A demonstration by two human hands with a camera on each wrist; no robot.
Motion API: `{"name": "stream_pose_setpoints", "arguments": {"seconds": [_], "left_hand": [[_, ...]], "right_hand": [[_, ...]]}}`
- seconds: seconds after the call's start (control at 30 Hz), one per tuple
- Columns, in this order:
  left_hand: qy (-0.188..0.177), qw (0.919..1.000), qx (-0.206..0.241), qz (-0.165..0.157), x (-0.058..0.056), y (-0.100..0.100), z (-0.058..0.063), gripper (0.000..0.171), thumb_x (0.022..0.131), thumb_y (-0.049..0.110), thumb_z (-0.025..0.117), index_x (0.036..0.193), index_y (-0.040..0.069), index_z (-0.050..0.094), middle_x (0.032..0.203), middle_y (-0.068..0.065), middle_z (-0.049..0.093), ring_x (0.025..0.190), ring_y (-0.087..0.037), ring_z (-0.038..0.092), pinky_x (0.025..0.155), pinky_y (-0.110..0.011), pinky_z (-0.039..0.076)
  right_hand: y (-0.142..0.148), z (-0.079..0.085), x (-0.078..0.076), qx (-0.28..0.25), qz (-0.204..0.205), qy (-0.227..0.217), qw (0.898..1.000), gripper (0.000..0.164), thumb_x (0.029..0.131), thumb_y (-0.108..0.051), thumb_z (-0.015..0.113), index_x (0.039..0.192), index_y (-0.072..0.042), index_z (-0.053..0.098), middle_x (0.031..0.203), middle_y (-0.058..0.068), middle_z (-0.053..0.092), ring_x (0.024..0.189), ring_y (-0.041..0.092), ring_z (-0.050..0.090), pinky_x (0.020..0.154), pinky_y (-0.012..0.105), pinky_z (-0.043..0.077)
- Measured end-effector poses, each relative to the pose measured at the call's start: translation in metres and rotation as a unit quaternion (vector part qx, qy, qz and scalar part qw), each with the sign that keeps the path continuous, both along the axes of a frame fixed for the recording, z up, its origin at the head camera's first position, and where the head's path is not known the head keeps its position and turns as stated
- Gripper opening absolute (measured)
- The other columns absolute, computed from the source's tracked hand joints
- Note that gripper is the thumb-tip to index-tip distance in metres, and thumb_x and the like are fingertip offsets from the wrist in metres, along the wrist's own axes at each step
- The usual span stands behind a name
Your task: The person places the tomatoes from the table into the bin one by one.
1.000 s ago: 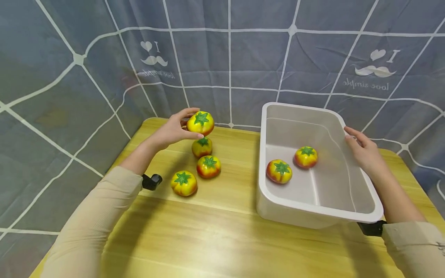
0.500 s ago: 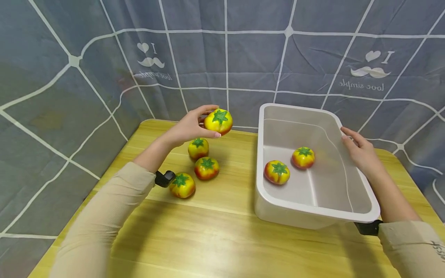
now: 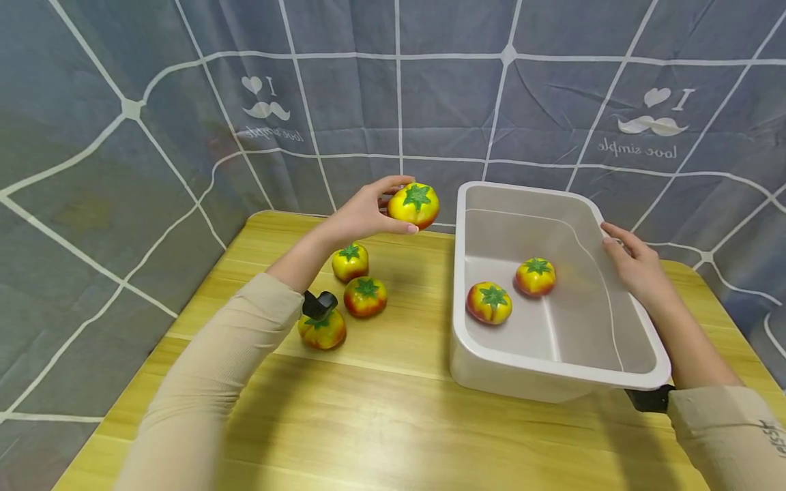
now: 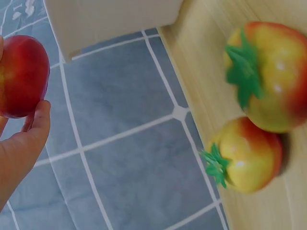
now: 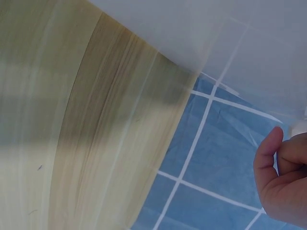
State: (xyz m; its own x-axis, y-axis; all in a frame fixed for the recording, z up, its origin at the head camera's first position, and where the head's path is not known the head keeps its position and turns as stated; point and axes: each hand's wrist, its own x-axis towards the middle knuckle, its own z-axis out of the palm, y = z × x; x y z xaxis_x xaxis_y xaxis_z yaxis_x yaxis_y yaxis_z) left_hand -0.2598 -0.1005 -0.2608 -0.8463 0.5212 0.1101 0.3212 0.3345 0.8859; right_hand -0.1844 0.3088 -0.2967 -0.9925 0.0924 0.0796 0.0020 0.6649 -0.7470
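Note:
My left hand (image 3: 365,215) grips a glossy yellow-and-red tomato (image 3: 415,204) with a green star-shaped top, raised above the table left of the bin. The left wrist view shows its red underside. Below and left of that hand, three similar tomatoes sit on the table: one at the back (image 3: 351,262), one in the middle (image 3: 366,297) and one in front (image 3: 323,331), partly covered by the wrist camera. On the right, my right hand (image 3: 641,269) holds the right rim of a pale plastic bin (image 3: 522,378). Two tomatoes lie inside, one left (image 3: 489,304) and one right (image 3: 536,277).
The light wooden table (image 3: 381,423) ends at a grey-blue curtain (image 3: 442,109) with white grid lines, hanging behind and along the left side. The bin's tall walls stand on the table's right half. Black camera mounts (image 3: 319,305) are strapped to both wrists.
My left hand has carried the tomato rightward and slightly up, toward the bin. The right hand stays on the rim, and the other tomatoes have not moved.

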Motion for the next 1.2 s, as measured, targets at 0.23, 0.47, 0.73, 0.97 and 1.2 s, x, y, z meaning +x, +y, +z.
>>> {"name": "stream_pose_setpoints", "arguments": {"seconds": [0.23,0.47,0.73,0.97,1.2], "left_hand": [[0.001,0.9996,0.015,-0.025,-0.002,0.024,0.004,0.076,0.077,0.016,0.077,0.141,0.013,0.037,0.133,-0.008,0.043,0.112,-0.022,0.050,0.091,-0.028,0.046],[0.002,0.9986,0.018,-0.049,0.000,0.047,0.001,0.075,0.076,0.016,0.078,0.140,0.013,0.038,0.130,-0.008,0.046,0.111,-0.021,0.049,0.090,-0.025,0.045],[0.008,0.9972,0.040,-0.064,0.000,0.064,-0.002,0.075,0.076,0.014,0.078,0.140,0.010,0.039,0.129,-0.010,0.047,0.110,-0.022,0.051,0.090,-0.024,0.045],[-0.001,0.9962,0.052,-0.070,0.001,0.081,-0.004,0.073,0.076,0.013,0.077,0.139,0.012,0.040,0.128,-0.011,0.048,0.107,-0.021,0.052,0.087,-0.024,0.047],[0.003,0.9959,0.051,-0.074,-0.002,0.097,-0.009,0.073,0.076,0.013,0.077,0.138,0.010,0.040,0.128,-0.011,0.050,0.104,-0.021,0.054,0.085,-0.023,0.047]], "right_hand": [[-0.001,0.002,0.000,0.007,-0.002,-0.011,1.000,0.054,0.100,-0.035,0.033,0.144,-0.004,0.026,0.134,0.036,0.036,0.080,-0.012,0.038,0.062,0.005,0.036],[0.000,0.001,0.001,0.000,0.004,-0.012,1.000,0.055,0.100,-0.034,0.034,0.145,-0.004,0.025,0.135,0.036,0.035,0.083,-0.011,0.038,0.064,0.004,0.036],[0.000,0.001,0.000,0.004,-0.001,-0.012,1.000,0.055,0.100,-0.035,0.034,0.145,-0.005,0.026,0.136,0.035,0.035,0.092,0.001,0.047,0.065,0.006,0.036],[0.002,0.002,-0.001,0.000,-0.002,-0.010,1.000,0.055,0.100,-0.036,0.034,0.145,-0.005,0.027,0.136,0.035,0.035,0.084,-0.009,0.040,0.065,0.005,0.036],[0.002,0.003,-0.002,-0.003,-0.001,-0.009,1.000,0.055,0.100,-0.036,0.035,0.145,-0.005,0.027,0.135,0.036,0.036,0.083,-0.011,0.038,0.064,0.005,0.036]]}}
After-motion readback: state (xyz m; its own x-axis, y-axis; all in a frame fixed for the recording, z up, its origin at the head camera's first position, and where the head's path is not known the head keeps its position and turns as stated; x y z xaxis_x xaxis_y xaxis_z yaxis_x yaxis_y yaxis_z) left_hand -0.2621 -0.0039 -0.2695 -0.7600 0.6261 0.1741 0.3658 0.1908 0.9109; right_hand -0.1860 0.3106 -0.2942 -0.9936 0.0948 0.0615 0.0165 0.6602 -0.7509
